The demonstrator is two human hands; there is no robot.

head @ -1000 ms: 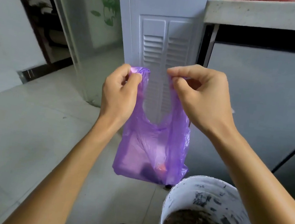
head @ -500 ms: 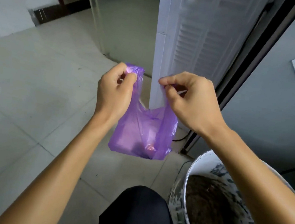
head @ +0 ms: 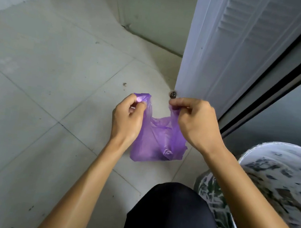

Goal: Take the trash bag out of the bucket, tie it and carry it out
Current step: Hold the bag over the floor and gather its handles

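Since the earlier frame my view has tipped further down: more floor (head: 59,76) shows, my dark-clad knee (head: 171,216) fills the bottom, and the bucket (head: 278,178) has slid to the right edge. The purple trash bag (head: 158,143) hangs lower in the picture than before, and it looks more bunched.

The bag is out of the bucket, held up in the air over the tiled floor, left of the bucket and in front of the white louvred panel (head: 235,48). Its long axis runs up and down: the two handles point up, the closed bottom hangs toward the floor, with a small lump of something inside near the lower end.

My left hand (head: 126,118) pinches the left handle between thumb and curled fingers, a loop of purple sticking out above the knuckles. My right hand (head: 196,123) pinches the right handle the same way, fingers closed over it. The hands are apart, at about the same height, with the dip of the bag's mouth between them. The body of the bag hangs below and between both wrists, not yet tied.
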